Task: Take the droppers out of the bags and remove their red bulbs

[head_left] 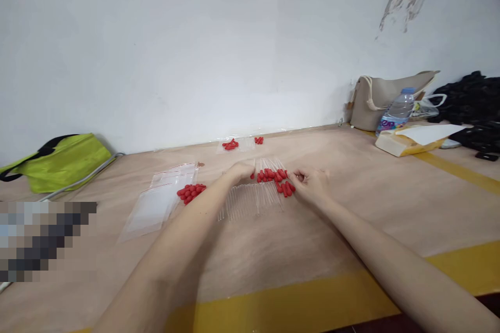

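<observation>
Both my arms reach forward over a wooden surface [351, 218]. A row of clear plastic droppers [252, 200] with red rubber bulbs [273, 175] lies between my hands. My left hand [241, 170] rests at the left end of the red bulbs, fingers curled down onto them. My right hand [312, 183] sits at the right end, fingers pinched at a red bulb [288, 187]. A loose heap of red bulbs [190, 192] lies to the left beside clear plastic bags [156, 205].
More red bulbs on a clear bag [234, 144] lie near the white wall. A green bag [58, 161] is at far left. At right stand a beige tote [385, 99], a water bottle [396, 112], a paper package [417, 138] and black items [474, 104]. Yellow tape [292, 302] crosses the front.
</observation>
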{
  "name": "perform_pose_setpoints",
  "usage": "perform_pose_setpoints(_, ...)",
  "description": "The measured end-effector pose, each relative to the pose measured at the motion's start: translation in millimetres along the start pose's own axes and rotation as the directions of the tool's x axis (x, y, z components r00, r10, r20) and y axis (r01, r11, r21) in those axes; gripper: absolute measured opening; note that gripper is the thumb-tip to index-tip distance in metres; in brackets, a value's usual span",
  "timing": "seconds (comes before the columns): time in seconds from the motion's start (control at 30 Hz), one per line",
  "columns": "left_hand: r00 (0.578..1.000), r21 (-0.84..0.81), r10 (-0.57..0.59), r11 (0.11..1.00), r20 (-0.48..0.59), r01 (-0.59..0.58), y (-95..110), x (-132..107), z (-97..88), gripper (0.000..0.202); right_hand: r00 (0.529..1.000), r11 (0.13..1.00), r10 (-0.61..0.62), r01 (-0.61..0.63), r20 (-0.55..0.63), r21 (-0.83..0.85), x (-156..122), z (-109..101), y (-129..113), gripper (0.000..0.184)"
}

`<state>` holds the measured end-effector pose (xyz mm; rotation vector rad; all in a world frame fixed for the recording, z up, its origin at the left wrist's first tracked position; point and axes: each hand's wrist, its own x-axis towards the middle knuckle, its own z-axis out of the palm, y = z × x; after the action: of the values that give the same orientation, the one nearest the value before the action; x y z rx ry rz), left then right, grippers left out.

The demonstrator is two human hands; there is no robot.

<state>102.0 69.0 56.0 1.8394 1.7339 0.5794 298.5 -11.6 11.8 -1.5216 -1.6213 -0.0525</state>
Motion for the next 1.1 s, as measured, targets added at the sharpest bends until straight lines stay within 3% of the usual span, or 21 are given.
perform_pose_setpoints(0.1, 0.995, 0.067, 0.067, 0.996, -0.073, -0.062, -6, -16, -14.4, 0.015, 0.998, 0.997, -0.008, 0.013, -0.059, 0.081, -1, 3, 3, 0.024)
perform_pose_setpoints(0.27, 0.945, 0.121, 0.310, 0.947, -0.103, -0.298, -38, -72, -31.9, 0.013, 0.983, 0.971, -0.137, 0.158, -0.123, 0.180, -9, 3, -8, 0.040)
perform_pose_setpoints(0.33, 0.828, 0.273, 0.550, 0.817, -0.105, -0.508, -55, -96, -36.3, 0.014, 0.955, 0.940, -0.269, 0.288, -0.121, 0.181, -16, -1, -20, 0.046)
perform_pose_setpoints(0.4, 0.708, 0.406, 0.690, 0.696, -0.149, -0.592, -70, -113, -38.4, 0.013, 0.901, 0.888, -0.425, 0.434, -0.085, 0.153, -23, -5, -33, 0.048)
perform_pose_setpoints(0.5, 0.551, 0.493, 0.798, 0.591, -0.243, -0.639, -84, -127, -35.1, 0.016, 0.804, 0.801, -0.594, 0.593, -0.016, 0.080, -33, -6, -49, 0.045)
perform_pose_setpoints(0.6, 0.466, 0.467, 0.834, 0.552, -0.297, -0.690, -89, -129, -24.8, 0.018, 0.750, 0.750, -0.661, 0.661, 0.019, 0.035, -39, -1, -57, 0.036)
perform_pose_setpoints(0.77, 0.481, 0.391, 0.831, 0.556, -0.279, -0.733, -90, -128, -12.0, 0.021, 0.707, 0.710, -0.704, 0.703, 0.069, 0.043, -45, 13, -57, 0.022)
perform_pose_setpoints(0.87, 0.500, 0.369, 0.829, 0.560, -0.251, -0.742, -88, -129, -11.4, 0.019, 0.702, 0.704, -0.710, 0.708, 0.062, 0.053, -48, 19, -57, 0.021)
perform_pose_setpoints(1.1, 0.501, 0.397, 0.845, 0.532, -0.187, -0.748, -87, -131, -10.7, 0.010, 0.672, 0.673, -0.739, 0.737, 0.039, 0.053, -51, 21, -60, 0.014)
